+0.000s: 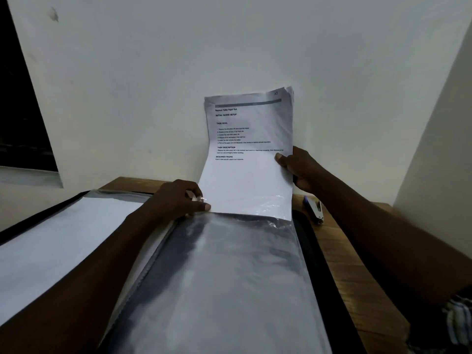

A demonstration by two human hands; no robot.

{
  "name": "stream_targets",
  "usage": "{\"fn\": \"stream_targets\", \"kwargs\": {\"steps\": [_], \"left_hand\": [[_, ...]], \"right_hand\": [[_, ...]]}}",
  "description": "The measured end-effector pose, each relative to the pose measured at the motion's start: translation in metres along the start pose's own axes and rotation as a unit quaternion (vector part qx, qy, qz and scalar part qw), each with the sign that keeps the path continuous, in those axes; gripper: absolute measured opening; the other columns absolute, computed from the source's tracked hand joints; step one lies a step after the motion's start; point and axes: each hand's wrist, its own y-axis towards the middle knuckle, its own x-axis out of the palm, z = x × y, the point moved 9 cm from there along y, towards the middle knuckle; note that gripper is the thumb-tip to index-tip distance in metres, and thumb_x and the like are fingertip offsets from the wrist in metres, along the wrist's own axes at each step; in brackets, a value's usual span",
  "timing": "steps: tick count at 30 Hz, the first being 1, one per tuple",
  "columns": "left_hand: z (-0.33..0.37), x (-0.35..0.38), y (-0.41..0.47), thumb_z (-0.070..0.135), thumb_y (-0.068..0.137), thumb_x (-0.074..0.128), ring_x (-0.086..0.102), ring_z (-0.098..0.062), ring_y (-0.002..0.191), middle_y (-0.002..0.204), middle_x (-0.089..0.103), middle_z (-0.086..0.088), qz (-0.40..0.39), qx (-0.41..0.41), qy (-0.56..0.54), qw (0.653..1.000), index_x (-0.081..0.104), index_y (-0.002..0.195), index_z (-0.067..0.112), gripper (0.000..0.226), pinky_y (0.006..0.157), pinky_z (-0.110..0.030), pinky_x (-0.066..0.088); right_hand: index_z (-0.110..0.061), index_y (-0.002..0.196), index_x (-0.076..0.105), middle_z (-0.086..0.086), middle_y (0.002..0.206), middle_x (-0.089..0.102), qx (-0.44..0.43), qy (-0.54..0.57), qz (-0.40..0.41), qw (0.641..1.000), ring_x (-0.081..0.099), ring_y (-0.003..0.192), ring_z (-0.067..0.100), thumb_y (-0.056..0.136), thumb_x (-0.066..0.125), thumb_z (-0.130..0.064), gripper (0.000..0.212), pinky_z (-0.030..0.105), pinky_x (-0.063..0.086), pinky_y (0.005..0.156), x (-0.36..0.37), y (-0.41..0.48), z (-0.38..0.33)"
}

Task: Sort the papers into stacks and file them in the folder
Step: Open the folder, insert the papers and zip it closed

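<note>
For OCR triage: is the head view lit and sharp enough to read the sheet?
Head view: dim and underexposed; sheet headings legible, body lines too soft; glare on the sleeve by the left hand; wide-angle slants the wall edges.

Printed papers (249,154) upright, lower edge entering clear sleeve of open black folder (324,267).

surface: wooden table (344,251) | on it: open black-edged folder (319,264), its clear sleeves spreading out below where the left hand (184,198) pinches a sleeve mouth | stapler (314,208) (blue and white) on bare wood just under where the right hand (297,166) grips the papers (250,180), beside the folder's edge
</note>
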Motion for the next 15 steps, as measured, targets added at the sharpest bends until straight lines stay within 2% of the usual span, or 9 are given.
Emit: {"fn": "stream_targets", "kwargs": {"steps": [2,4,6,9,10,12,13,15], "left_hand": [[-0.001,-0.001,-0.003,0.029,0.081,0.079,0.060,-0.002,0.055,0.068,0.069,0.002,-0.022,0.000,0.004,1.000,0.069,0.082,0.019,0.014,0.059,-0.017,0.044],[-0.002,-0.002,-0.003,0.022,0.083,0.076,0.057,-0.009,0.061,0.064,0.062,0.004,-0.016,0.003,0.033,0.999,0.065,0.070,0.019,0.017,0.065,-0.025,0.040],[-0.005,-0.003,0.000,0.021,0.082,0.077,0.056,-0.016,0.077,0.073,0.058,0.005,0.015,-0.006,0.060,0.998,0.057,0.061,0.025,0.029,0.075,-0.031,0.042],[-0.011,-0.003,-0.003,0.026,0.080,0.078,0.058,-0.020,0.099,0.087,0.061,0.008,0.044,-0.037,0.050,0.997,0.058,0.064,0.028,0.025,0.095,-0.042,0.045],[-0.011,-0.002,-0.003,0.026,0.080,0.078,0.059,-0.021,0.100,0.086,0.061,0.009,0.046,-0.038,0.048,0.997,0.058,0.064,0.028,0.026,0.096,-0.044,0.045],[-0.009,-0.001,-0.004,0.025,0.081,0.077,0.059,-0.022,0.099,0.083,0.059,0.010,0.046,-0.031,0.046,0.997,0.058,0.064,0.026,0.026,0.096,-0.045,0.045],[-0.007,-0.001,-0.004,0.024,0.081,0.076,0.059,-0.022,0.099,0.083,0.058,0.010,0.045,-0.026,0.046,0.998,0.059,0.064,0.026,0.025,0.096,-0.045,0.045],[-0.006,0.000,-0.003,0.022,0.082,0.077,0.057,-0.021,0.097,0.084,0.056,0.011,0.046,-0.020,0.039,0.998,0.060,0.065,0.026,0.024,0.095,-0.044,0.045]], "right_hand": [[-0.008,0.134,0.050,0.012,0.127,0.060,0.001,-0.001,-0.002,1.000,0.058,0.103,0.024,0.100,0.050,-0.011,0.034,0.036,0.047,0.092,0.000,-0.001,-0.001],[-0.009,0.130,0.052,0.013,0.127,0.060,0.000,-0.004,-0.008,1.000,0.058,0.103,0.025,0.100,0.050,-0.010,0.030,0.037,0.047,0.094,0.001,0.000,0.000],[-0.014,0.119,0.056,0.016,0.129,0.060,0.006,-0.021,-0.016,1.000,0.059,0.107,0.029,0.099,0.051,-0.011,0.020,0.043,0.046,0.102,0.003,-0.001,0.002],[-0.010,0.114,0.058,0.023,0.129,0.058,0.026,-0.074,-0.032,0.996,0.058,0.115,0.035,0.097,0.056,-0.013,0.018,0.053,0.043,0.104,0.005,0.000,0.011],[-0.006,0.119,0.057,0.022,0.126,0.060,0.032,-0.094,-0.044,0.994,0.059,0.114,0.035,0.096,0.057,-0.014,0.024,0.050,0.046,0.102,0.007,0.000,0.014],[-0.001,0.125,0.056,0.015,0.113,0.063,0.036,-0.129,-0.062,0.989,0.061,0.100,0.029,0.095,0.060,-0.015,0.033,0.037,0.050,0.089,0.009,-0.001,0.018],[0.001,0.125,0.056,0.012,0.108,0.062,0.033,-0.137,-0.064,0.988,0.059,0.095,0.025,0.095,0.061,-0.015,0.035,0.034,0.049,0.083,0.009,-0.001,0.020],[0.002,0.124,0.057,0.012,0.107,0.061,0.026,-0.127,-0.054,0.990,0.057,0.093,0.024,0.093,0.062,-0.012,0.034,0.035,0.048,0.083,0.009,-0.001,0.022]]}}
